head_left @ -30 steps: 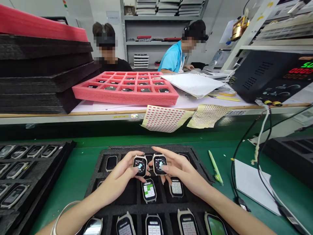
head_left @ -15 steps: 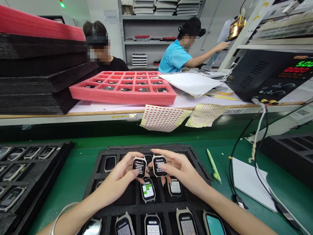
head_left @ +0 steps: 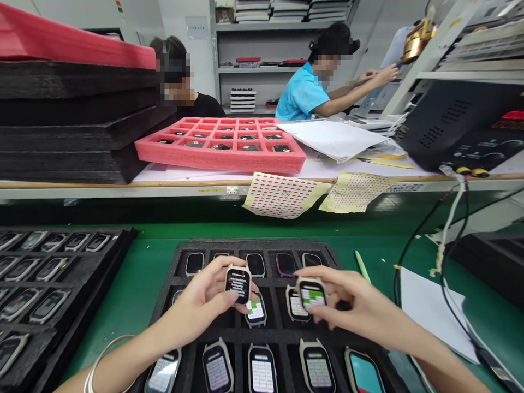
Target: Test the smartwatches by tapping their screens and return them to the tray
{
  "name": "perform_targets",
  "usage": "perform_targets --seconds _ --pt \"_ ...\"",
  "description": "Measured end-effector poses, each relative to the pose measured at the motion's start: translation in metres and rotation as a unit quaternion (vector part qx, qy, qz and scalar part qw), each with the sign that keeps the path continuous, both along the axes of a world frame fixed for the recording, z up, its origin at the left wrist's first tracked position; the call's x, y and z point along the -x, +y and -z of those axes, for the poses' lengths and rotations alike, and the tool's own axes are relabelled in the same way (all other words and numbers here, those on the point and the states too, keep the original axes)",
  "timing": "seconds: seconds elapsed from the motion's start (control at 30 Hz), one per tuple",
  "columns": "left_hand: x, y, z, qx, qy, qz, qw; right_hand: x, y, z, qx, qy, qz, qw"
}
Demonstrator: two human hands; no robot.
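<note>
My left hand (head_left: 204, 303) grips a smartwatch body (head_left: 238, 283) whose screen shows white text on black. My right hand (head_left: 360, 308) grips a second smartwatch body (head_left: 311, 295) with a green and white grid on its screen, held low over the right part of the middle row. Both hands hover over a black foam tray (head_left: 180, 256) with several watch bodies in its pockets. Watches in the near rows have lit screens; those in the far row are dark.
Another black foam tray (head_left: 118, 243) of watches lies at the left. A green pen (head_left: 362, 266), white paper (head_left: 426, 308) and cables (head_left: 446, 240) lie at the right. Behind the shelf edge stand a pink foam tray (head_left: 221, 155), stacked foam sheets (head_left: 69, 125) and sticker sheets (head_left: 282, 195). Two people work beyond.
My right hand has moved right and down with its watch, whose screen now shows a green grid. My left hand still holds its watch. The person in blue has reached out to the right.
</note>
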State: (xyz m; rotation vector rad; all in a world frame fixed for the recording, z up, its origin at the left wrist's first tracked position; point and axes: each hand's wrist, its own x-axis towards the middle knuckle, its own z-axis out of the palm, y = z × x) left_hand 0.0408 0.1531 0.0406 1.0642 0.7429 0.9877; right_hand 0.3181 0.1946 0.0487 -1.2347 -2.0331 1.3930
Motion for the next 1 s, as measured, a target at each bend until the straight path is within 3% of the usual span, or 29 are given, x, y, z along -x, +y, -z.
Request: perform_targets --seconds 0.17,0.33,0.6,0.87,1.0 --pt "0.001 -0.006 0.002 0.012 -0.017 -0.009 1.0 -0.04 -0.005 0.018 0.004 -0.06 0.047 0.997" --pt "0.001 -0.005 0.001 0.015 0.0 -0.029 0.999 -0.039 -0.014 0.026 -0.046 -0.077 0.039 0.995" --pt "0.003 -0.005 0.002 0.014 0.013 -0.029 0.999 -0.044 -0.009 0.019 -0.197 -0.19 -0.022 0.962" --pt "0.004 -0.006 0.002 0.004 0.007 -0.018 1.0 -0.049 0.004 0.011 -0.18 -0.25 -0.083 0.948" --pt "0.011 -0.012 0.004 -0.031 0.101 0.005 0.994 -0.056 0.01 -0.001 -0.199 -0.257 -0.111 0.939"
